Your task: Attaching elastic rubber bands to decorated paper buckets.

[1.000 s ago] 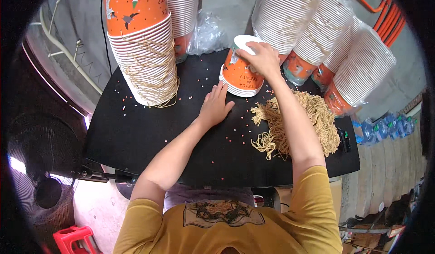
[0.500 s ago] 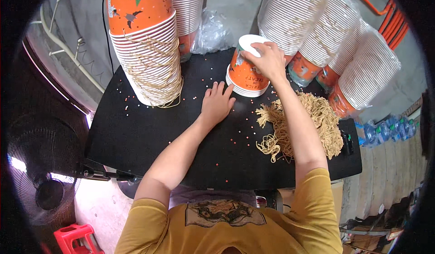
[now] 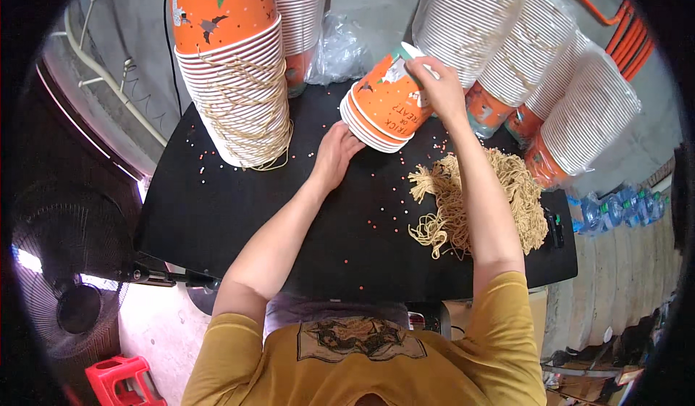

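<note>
A short stack of orange paper buckets (image 3: 387, 102) is tilted over the far middle of the bench (image 3: 289, 225), its white rims facing near left and its base far right. The right hand (image 3: 440, 91) has its fingers clamped on the base end. The left hand (image 3: 337, 156) is at the rims on the near left side, its fingers partly hidden by the lowest rim; whether they pinch it or only touch it, I cannot tell.

Right of the buckets lies a loose heap of tan twine cords (image 3: 507, 199), with the right forearm passing over it. At far left stands a tall nested bucket stack (image 3: 239, 109) with twine handles hanging down its near side. Behind that, a crumpled clear plastic bag (image 3: 340, 49) sits near the bench's far edge. Plastic-wrapped bucket stacks (image 3: 474, 26) lean in a row at far right. Small pale and pink dots (image 3: 373, 223) are scattered over the black bench top.
</note>
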Demonstrator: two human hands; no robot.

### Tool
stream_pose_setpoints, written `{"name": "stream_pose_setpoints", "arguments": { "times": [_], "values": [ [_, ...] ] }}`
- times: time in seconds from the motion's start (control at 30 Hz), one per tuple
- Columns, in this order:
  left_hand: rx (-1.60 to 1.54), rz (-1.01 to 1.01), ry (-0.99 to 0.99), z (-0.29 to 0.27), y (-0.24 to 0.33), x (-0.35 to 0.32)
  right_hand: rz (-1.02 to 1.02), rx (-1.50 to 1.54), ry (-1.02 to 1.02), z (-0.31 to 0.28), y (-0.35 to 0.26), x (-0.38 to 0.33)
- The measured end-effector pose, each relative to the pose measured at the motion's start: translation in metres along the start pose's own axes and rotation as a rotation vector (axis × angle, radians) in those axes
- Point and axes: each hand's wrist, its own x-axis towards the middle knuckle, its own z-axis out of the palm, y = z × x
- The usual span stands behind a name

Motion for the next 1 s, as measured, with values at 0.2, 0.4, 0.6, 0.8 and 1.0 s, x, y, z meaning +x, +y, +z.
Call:
{"name": "stream_pose_setpoints", "arguments": {
  "times": [0.2,0.4,0.6,0.8,1.0],
  "values": [
    [-0.176,-0.048,-0.003,0.002,0.001,0.002,-0.019,0.008,0.015,-0.002,-0.009,-0.005],
    [0.155,-0.069,0.067,-0.005,-0.002,0.009,-0.248,-0.045,0.234,-0.045,-0.014,0.01],
    [0.593,0.037,0.257,-0.031,-0.011,0.022,-0.298,0.074,0.34,-0.094,-0.049,-0.042],
    [0.572,0.289,0.229,0.01,0.018,0.0,-0.008,0.741,0.303,-0.072,-0.029,-0.136],
    [0.145,0.128,-0.221,0.092,0.099,-0.074,0.204,1.066,0.313,-0.044,-0.042,-0.171]
  ]
}}
